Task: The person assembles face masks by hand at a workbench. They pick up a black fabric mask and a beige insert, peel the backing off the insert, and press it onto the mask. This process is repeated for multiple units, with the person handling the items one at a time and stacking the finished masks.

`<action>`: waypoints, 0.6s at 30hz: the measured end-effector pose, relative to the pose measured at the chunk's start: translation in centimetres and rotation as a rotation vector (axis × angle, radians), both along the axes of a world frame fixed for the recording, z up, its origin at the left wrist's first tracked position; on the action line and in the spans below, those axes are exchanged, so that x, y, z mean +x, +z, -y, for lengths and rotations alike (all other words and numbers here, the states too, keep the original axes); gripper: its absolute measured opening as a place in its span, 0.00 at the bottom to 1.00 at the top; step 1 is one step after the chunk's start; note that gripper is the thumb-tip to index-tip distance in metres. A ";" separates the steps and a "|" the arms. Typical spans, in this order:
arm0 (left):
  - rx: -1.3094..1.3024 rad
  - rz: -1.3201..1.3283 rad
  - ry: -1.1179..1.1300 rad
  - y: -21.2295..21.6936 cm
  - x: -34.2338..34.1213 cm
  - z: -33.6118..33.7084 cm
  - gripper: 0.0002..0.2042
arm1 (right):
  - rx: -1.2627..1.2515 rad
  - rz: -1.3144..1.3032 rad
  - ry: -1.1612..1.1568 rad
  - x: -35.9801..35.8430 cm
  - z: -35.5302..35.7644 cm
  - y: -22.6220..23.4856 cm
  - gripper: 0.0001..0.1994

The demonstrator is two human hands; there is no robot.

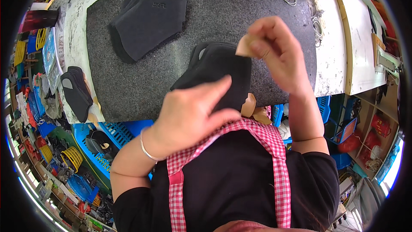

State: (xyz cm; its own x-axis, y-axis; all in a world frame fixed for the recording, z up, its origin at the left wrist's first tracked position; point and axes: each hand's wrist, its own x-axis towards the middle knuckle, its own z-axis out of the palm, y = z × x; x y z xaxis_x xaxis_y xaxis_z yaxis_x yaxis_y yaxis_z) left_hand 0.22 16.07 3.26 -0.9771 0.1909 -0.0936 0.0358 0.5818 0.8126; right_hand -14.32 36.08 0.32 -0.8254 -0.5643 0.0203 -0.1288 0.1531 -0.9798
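Pinching a small tan patch (245,46) in your right hand (274,53), you kept your left hand (193,114) flat and loose on the black shoe upper (219,75) at the granite counter (128,81) edge. That light press probably risked the upper sliding off.

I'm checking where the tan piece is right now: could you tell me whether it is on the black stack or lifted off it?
Lifted off. The right hand pinches the tan piece above the black stack, which the left hand rests on.
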 end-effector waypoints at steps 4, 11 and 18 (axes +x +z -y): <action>0.559 0.207 0.256 -1.4 -2.0 1.2 0.12 | 0.064 -0.093 0.278 1.5 1.3 1.7 0.07; 0.669 0.152 0.351 -2.8 -2.5 0.3 0.10 | 0.073 -0.934 0.180 0.9 3.0 0.2 0.12; 0.340 -0.066 0.181 -2.7 -2.5 0.9 0.08 | 0.074 -0.911 0.119 1.9 3.3 0.0 0.11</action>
State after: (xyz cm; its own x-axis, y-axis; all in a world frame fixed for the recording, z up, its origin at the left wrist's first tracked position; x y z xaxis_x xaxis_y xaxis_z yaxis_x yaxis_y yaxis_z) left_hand -2.24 15.17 0.59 -0.9997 0.0244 0.0100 0.0164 0.2818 0.9593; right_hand -12.40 32.79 0.27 -0.4442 -0.6703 0.5944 -0.8647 0.1470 -0.4803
